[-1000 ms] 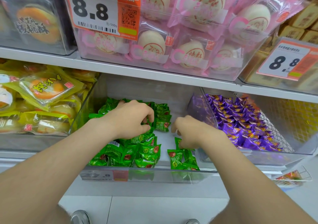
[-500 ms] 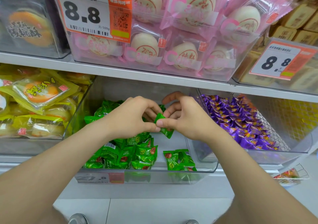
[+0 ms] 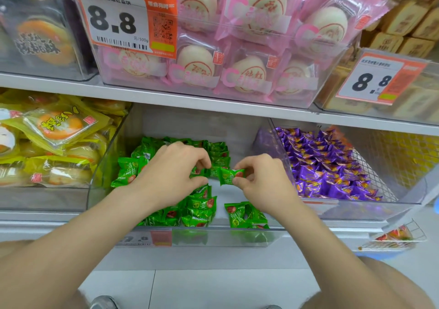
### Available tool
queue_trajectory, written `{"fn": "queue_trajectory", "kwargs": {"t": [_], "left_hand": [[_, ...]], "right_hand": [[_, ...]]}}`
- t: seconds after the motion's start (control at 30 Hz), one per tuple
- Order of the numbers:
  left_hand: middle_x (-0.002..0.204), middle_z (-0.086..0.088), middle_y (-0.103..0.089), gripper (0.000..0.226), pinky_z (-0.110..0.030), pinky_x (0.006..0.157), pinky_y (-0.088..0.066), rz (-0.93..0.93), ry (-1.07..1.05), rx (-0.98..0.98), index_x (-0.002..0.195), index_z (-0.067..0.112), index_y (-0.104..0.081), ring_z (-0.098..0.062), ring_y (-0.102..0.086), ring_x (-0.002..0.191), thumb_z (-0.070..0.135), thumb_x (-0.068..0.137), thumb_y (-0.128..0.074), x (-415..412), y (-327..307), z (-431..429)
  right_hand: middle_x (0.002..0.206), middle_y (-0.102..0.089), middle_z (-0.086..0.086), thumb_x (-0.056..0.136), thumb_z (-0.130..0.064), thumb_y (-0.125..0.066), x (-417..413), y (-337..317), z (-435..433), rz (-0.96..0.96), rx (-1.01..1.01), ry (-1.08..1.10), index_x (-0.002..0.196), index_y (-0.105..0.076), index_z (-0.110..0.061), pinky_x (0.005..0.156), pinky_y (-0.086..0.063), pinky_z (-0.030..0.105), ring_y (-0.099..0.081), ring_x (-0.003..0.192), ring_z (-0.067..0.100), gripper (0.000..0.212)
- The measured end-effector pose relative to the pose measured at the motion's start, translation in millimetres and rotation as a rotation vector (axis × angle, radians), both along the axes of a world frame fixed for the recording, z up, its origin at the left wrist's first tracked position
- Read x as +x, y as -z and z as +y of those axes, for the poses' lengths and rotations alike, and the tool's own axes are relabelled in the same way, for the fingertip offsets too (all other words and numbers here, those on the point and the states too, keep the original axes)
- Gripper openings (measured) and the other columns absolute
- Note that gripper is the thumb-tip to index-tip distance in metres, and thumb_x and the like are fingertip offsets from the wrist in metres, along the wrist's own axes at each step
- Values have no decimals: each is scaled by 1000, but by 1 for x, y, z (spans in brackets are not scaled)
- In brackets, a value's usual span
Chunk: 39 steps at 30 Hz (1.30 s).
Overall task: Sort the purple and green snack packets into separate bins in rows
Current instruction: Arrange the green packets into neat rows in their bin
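Green packets [image 3: 199,211] lie in the middle bin [image 3: 213,237]: two loose piles at the front with a bare gap between them. Over the gap, the right hand [image 3: 263,185] has its grip pinched on the held packet [image 3: 231,175], thumb against fingers, clear of the bin floor. The left hand [image 3: 173,175] is just beside it, fingers curled, grip closed on a second packet [image 3: 202,172] at the pile edge. More green is stacked behind the hands. Purple packets [image 3: 332,171] fill the right bin [image 3: 356,207] in rows. Yellow packs [image 3: 59,130] sit to the left, pink buns [image 3: 202,59] on the shelf above.
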<state>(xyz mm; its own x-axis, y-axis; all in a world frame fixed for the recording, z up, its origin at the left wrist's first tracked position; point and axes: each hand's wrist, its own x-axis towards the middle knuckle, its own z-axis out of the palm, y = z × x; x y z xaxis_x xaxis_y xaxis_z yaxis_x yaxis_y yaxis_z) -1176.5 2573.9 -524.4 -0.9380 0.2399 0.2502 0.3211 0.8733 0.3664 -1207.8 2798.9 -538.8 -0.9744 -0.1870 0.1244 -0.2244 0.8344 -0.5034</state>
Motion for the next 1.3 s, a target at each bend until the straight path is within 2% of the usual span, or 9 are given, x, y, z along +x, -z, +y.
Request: {"fn": "queue_trajectory", "kwargs": {"t": [0.2, 0.27, 0.4, 0.57, 0.77, 0.93, 1.03, 1.13, 1.3], "left_hand": [[112, 17, -66, 27, -45, 100, -36, -64, 5, -180, 118, 41, -69, -17, -46, 119, 51, 94, -69, 5, 7, 0], [110, 17, -63, 24, -44, 98, -31, -81, 15, -211, 117, 41, -69, -17, -41, 120, 50, 94, -67, 5, 10, 1], [109, 18, -60, 21, -43, 98, -30, -73, 21, -241, 114, 41, -66, -17, -39, 120, 41, 93, -65, 1, 12, -2], [110, 17, -61, 23, -43, 97, -29, -65, 26, -282, 118, 40, -65, -16, -40, 120, 37, 95, -66, -1, 13, -6], [105, 17, -60, 20, -42, 95, -28, -25, 53, -259, 117, 40, -66, -15, -42, 114, 43, 97, -65, 0, 12, -4], [100, 18, -61, 14, -40, 100, -30, 5, 75, -212, 112, 41, -67, -10, -46, 105, 45, 100, -61, 3, 7, -1], [95, 19, -61, 10, -40, 101, -33, 5, 94, -207, 104, 39, -67, -9, -48, 100, 44, 101, -59, 4, 4, 3], [91, 19, -62, 11, -40, 98, -38, -12, 109, -207, 99, 37, -66, -7, -53, 97, 43, 101, -56, 5, 2, 8], [88, 22, -65, 6, -40, 96, -47, -31, 107, -100, 94, 37, -66, -2, -56, 92, 38, 97, -61, 4, 2, 6]], "right_hand": [[89, -60, -3, 85, -21, -83, -16, 13, -14, -24, 110, -25, 103, -77, -22, 82, -50, 36, -60, 103, 30, 18], [94, -63, 2, 86, -19, -81, -22, 15, -21, -25, 134, -26, 104, -76, -22, 78, -46, 34, -60, 104, 31, 19], [113, -68, 12, 85, -19, -80, -32, 21, -34, -40, 206, -27, 108, -74, -24, 83, -54, 40, -64, 107, 37, 24], [108, -68, 15, 83, -18, -82, -37, 22, -42, -59, 248, -12, 106, -73, -16, 76, -49, 35, -65, 104, 39, 24], [107, -60, 14, 82, -24, -86, -29, 7, -39, -66, 270, 11, 110, -62, -11, 80, -54, 41, -61, 100, 38, 39], [111, -62, 6, 80, -20, -83, -23, -20, -8, -201, 414, -132, 101, -63, -26, 86, -58, 41, -65, 97, 28, 30], [116, -62, -4, 76, -41, -89, -11, -22, 0, -380, 577, -330, 122, -65, -30, 92, -57, 41, -63, 106, 21, 53], [118, -67, -2, 76, -36, -90, -2, -12, -9, -369, 555, -389, 131, -65, -27, 92, -56, 39, -62, 110, 21, 61], [107, -67, 0, 78, -22, -83, -3, -4, -9, -290, 514, -386, 116, -74, -27, 87, -56, 36, -64, 105, 25, 40]]}}
